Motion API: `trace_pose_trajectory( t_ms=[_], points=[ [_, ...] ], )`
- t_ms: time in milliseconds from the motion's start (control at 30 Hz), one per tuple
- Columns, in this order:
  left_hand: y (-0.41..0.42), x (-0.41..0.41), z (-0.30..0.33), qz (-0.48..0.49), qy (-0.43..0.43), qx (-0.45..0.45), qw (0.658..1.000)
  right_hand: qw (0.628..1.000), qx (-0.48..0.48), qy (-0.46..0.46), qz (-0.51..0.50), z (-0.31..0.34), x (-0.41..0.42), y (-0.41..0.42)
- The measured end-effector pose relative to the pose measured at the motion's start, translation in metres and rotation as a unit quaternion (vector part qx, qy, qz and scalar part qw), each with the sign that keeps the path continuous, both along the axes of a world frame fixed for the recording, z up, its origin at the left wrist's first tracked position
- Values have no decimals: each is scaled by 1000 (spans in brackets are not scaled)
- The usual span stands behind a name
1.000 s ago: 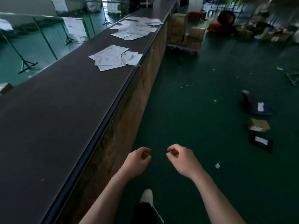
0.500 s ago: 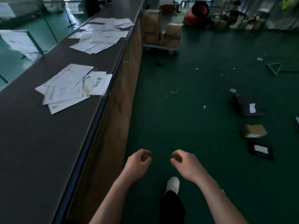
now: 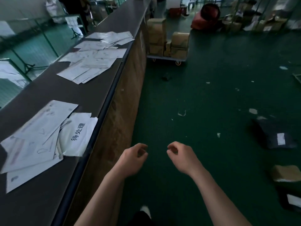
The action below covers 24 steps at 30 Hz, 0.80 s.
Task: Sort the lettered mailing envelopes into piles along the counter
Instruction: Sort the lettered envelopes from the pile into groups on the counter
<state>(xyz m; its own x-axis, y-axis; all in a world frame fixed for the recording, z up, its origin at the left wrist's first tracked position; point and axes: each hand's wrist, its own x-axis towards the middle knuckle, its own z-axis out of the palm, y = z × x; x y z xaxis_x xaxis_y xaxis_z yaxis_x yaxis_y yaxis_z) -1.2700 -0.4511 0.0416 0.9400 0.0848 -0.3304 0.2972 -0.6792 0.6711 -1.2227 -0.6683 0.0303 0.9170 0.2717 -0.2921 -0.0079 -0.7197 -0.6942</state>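
Right now my left hand (image 3: 132,158) and my right hand (image 3: 182,156) hang loosely curled over the green floor (image 3: 203,95), holding nothing, just beside the counter (image 3: 48,185). On the counter to my left lies a near pile of envelopes (image 3: 32,144), with a white bag (image 3: 78,134) bearing printed characters touching its edge. A far pile of envelopes (image 3: 94,59) lies further along.

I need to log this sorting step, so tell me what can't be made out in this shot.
- Letters on the near pile, head view: blurred.
- Far pile, head view: too small and smeared to read or count.
- Near pile's left side: cut off by the frame edge.
- Left hand and right hand: curled fingers hide the palms.
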Motion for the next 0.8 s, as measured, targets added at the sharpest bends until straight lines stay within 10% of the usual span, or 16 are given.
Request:
trace_pose_trajectory(
  t_ms=[800],
  points=[
    [201,608,-41,47,65,-84,993,996,-29,76,46,-36,624,191]
  ],
)
